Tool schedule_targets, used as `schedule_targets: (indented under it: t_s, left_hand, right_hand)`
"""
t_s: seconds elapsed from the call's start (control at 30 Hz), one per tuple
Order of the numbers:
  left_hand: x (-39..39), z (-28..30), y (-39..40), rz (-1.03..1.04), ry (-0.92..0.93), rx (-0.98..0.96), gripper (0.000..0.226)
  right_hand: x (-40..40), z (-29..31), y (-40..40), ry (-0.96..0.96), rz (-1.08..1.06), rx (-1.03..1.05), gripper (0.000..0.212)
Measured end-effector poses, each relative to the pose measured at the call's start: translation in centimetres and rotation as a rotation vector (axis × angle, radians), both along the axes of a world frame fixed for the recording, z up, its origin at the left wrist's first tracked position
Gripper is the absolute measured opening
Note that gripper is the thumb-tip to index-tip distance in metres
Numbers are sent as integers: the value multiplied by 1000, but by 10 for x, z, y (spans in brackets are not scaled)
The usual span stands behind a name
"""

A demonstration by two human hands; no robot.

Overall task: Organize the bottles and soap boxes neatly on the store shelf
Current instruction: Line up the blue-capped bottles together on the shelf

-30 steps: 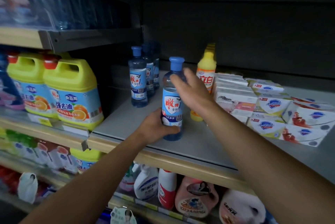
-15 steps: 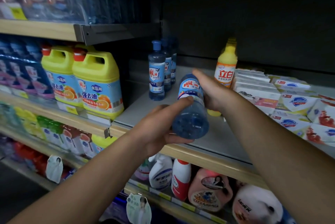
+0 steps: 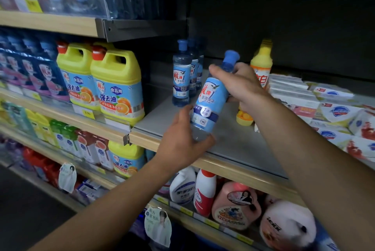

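- Head view: I have a clear bottle (image 3: 211,100) with a blue cap and blue label held in both hands above the front edge of the grey shelf (image 3: 233,141); it tilts, cap up and to the right, base down and to the left.
- My left hand (image 3: 182,139) cups the bottle's lower end, fingers and thumb curled round the base from below.
- My right hand (image 3: 241,86) grips the upper part just under the cap, fingers wrapped over the neck and shoulder.
- Behind it, at the left back of the same shelf, I see a row of matching blue-capped bottles (image 3: 182,74) standing upright, one behind another.
- A yellow-and-orange bottle (image 3: 260,68) stands upright just behind my right hand, partly hidden by it.
- Soap boxes (image 3: 334,108) in white and blue packs lie stacked along the right of the shelf, close to my right forearm.
- On the neighbouring shelf to the left stand two large yellow jugs (image 3: 115,86) with red caps.
- Below, spray bottles (image 3: 182,185) and pink containers fill the lower shelf.
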State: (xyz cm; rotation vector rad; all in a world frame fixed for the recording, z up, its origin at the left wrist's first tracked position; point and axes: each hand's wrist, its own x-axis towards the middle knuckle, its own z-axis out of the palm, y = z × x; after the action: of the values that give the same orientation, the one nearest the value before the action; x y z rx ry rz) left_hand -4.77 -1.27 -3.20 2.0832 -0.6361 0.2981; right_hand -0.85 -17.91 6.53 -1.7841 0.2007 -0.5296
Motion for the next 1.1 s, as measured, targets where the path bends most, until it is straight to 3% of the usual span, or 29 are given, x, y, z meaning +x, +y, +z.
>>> schedule_targets:
  t_s: [0.07,0.17,0.23,0.33,0.43,0.53,0.63,0.7,0.8,0.9,1.0,1.03,1.1]
  left_hand:
    - [3,-5,-5,92,-101,55,78]
    - [7,-2,-4,63,-6,-47,68]
    - [6,6,0,-67,216,-272,59]
    - [-6,23,4,-298,692,-652,48]
    - [-15,39,9,-577,1124,-850,65]
    - [-18,46,14,-829,1369,-982,71]
    - [-18,41,13,-955,1455,-1030,76]
    - [-15,36,12,-909,1421,-971,77]
    - [-10,27,13,-660,1185,-766,67]
    - [-8,18,9,-327,670,-444,52]
    - [-8,5,-2,-61,170,-200,53]
    - [-8,3,-6,-25,109,-192,55]
    - [-11,4,-6,-81,216,-292,51]
  right_hand:
    - [-2,4,5,5,-57,-72,45]
    - [-6,8,5,36,-46,-121,48]
    - [-10,11,0,65,15,-46,46]
    - [-11,7,-8,131,234,298,49]
    - [-14,-11,-11,132,439,642,60]
    - [-20,-33,-10,94,516,857,60]
    - [-18,-43,-5,135,471,793,54]
    - [-13,-38,-2,168,392,719,52]
    - [-12,-21,-2,159,265,466,35]
    - [-16,-6,0,97,115,15,27]
    - [-17,-2,9,42,-30,-321,44]
    - [-16,-3,10,27,-57,-368,47]
    - [-14,-5,10,28,-54,-383,46]
